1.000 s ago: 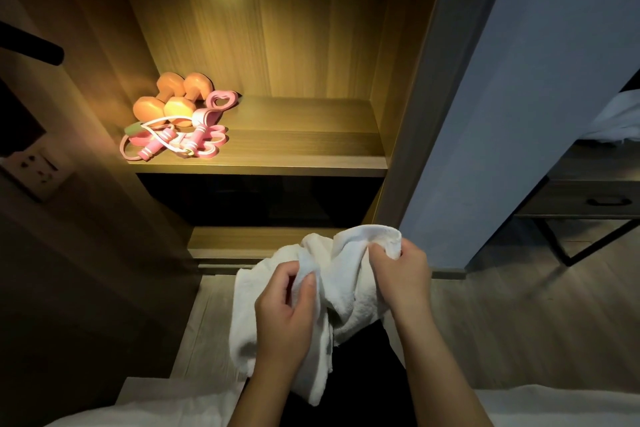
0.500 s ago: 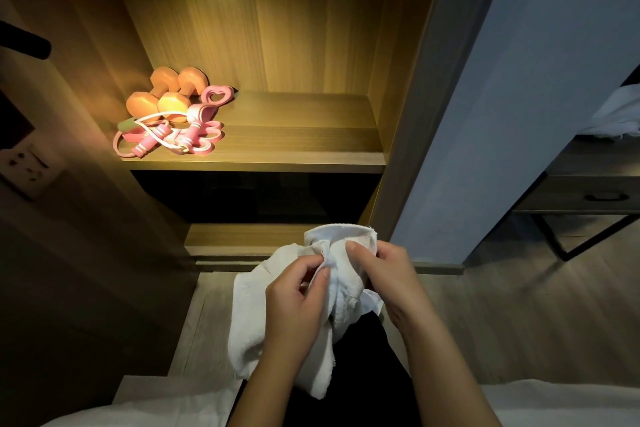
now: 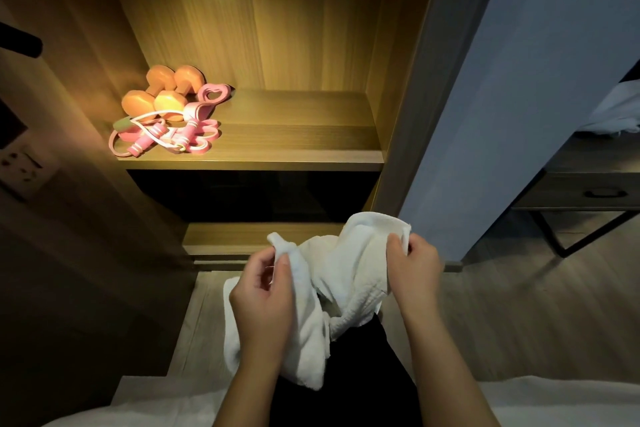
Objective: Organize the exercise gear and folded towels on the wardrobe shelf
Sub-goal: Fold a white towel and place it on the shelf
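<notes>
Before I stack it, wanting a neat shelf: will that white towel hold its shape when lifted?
Probably not: the white towel sags and bunches between the left hand and right hand, so likely floppy. It looks light: fingertip pinches hold it up. Textured weave, probably not slippery.

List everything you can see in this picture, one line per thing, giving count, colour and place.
dumbbells: two, orange, back left of the lit shelf
bands and skipping rope: one tangled heap, pink and white, in front of the dumbbells
shelf: one, wood, wardrobe middle
towel: one, white, unfolded, held between both hands
socket: one, pale, left wall
drawer table: one, dark, far right
left hand: fingers pinch the towel's left corner
right hand: fingers grip the towel's right edge
</notes>
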The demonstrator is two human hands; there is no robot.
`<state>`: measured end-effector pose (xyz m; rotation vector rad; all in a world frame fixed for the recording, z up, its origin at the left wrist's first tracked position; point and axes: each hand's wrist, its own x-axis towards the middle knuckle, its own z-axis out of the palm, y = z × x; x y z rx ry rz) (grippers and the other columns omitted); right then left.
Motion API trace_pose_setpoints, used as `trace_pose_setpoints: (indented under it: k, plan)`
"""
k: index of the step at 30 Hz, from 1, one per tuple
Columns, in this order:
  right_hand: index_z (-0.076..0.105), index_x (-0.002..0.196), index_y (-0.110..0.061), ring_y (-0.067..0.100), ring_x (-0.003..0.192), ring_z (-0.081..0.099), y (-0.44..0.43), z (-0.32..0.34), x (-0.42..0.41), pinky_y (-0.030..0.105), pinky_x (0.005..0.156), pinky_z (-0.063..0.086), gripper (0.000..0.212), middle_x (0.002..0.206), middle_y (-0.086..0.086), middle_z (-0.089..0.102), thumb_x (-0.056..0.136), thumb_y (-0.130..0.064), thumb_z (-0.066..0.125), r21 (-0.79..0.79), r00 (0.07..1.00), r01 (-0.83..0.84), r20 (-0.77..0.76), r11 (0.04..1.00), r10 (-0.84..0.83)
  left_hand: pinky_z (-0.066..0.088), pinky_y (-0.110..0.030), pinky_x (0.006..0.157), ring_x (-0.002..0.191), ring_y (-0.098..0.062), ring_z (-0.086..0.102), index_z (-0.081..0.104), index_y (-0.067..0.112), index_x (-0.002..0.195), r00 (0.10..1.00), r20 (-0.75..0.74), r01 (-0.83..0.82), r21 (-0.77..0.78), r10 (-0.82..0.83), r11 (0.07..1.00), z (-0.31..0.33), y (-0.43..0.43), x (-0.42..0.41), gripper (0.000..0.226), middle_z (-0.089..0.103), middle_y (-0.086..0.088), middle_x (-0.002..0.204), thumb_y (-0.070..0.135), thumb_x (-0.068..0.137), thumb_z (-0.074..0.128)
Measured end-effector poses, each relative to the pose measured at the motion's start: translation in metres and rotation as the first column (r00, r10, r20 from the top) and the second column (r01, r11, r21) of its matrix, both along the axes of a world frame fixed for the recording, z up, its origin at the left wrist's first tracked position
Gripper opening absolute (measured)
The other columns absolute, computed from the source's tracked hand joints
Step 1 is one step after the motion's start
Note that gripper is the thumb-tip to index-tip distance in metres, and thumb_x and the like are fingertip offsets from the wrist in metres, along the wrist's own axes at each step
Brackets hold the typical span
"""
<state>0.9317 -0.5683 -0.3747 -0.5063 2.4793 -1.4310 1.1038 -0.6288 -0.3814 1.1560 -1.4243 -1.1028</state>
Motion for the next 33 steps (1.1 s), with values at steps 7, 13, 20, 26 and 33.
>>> trace_pose_setpoints:
  k: [7,13,20,26,33]
  plan:
    - [0.051,0.053,-0.019,0.003,0.045,0.038,-0.017,0.009,0.028,0.020,0.047,0.032,0.035,0.046,-0.008,0.045,0.087,-0.022,0.058,-0.055,0.900,-0.411,0.131,0.910,0.415,0.046,-0.008,0.073,0.091,-0.001,0.061,0.069,0.025,0.095,0.923,0.232,0.344,-0.141,-0.306,0.928,-0.003,0.008,-0.022,0.017,0.065,0.017,0.090,0.009,0.090,0.066]
    - [0.069,0.081,-0.015,0.015,0.075,0.063,-0.002,0.010,0.014,0.035,0.075,0.050,0.023,0.077,0.009,0.064,0.085,-0.034,0.057,-0.286,0.638,-0.590,0.409,0.755,0.653,0.045,-0.007,0.086,0.105,0.006,0.059,0.069,0.035,0.104,0.887,0.124,0.447,0.008,-0.445,0.894,-0.005,-0.002,-0.014,0.040,0.068,0.020,0.106,0.000,0.095,0.052]
    - [0.075,0.088,-0.024,0.021,0.080,0.068,-0.002,0.001,0.016,0.035,0.073,0.056,0.017,0.085,0.008,0.073,0.090,-0.014,0.062,-0.237,0.757,-0.533,0.294,0.812,0.583,0.057,-0.028,0.069,0.086,-0.019,0.074,0.060,0.012,0.101,0.902,-0.284,0.430,0.520,-0.325,0.739,-0.006,-0.014,-0.021,0.023,0.075,-0.011,0.098,-0.005,0.091,0.049]
    - [0.074,0.084,-0.018,0.012,0.068,0.059,-0.006,0.004,0.019,0.031,0.064,0.048,0.017,0.075,0.006,0.069,0.091,-0.013,0.059,-0.249,0.796,-0.479,0.282,0.842,0.536,0.048,-0.012,0.079,0.111,0.004,0.053,0.051,0.051,0.103,0.843,0.267,0.480,0.017,-0.467,0.877,-0.005,-0.048,-0.021,0.049,0.046,0.019,0.128,0.008,0.085,0.067]
    - [0.076,0.092,-0.027,0.004,0.073,0.066,-0.004,0.016,0.014,0.017,0.062,0.051,0.021,0.084,-0.005,0.074,0.093,-0.015,0.058,-0.293,0.753,-0.549,0.235,0.783,0.615,0.031,-0.024,0.109,0.133,0.011,0.030,0.064,0.047,0.098,0.386,0.604,0.862,0.033,-0.697,0.507,0.013,-0.099,-0.026,0.022,0.038,0.037,0.134,0.048,0.076,0.067]
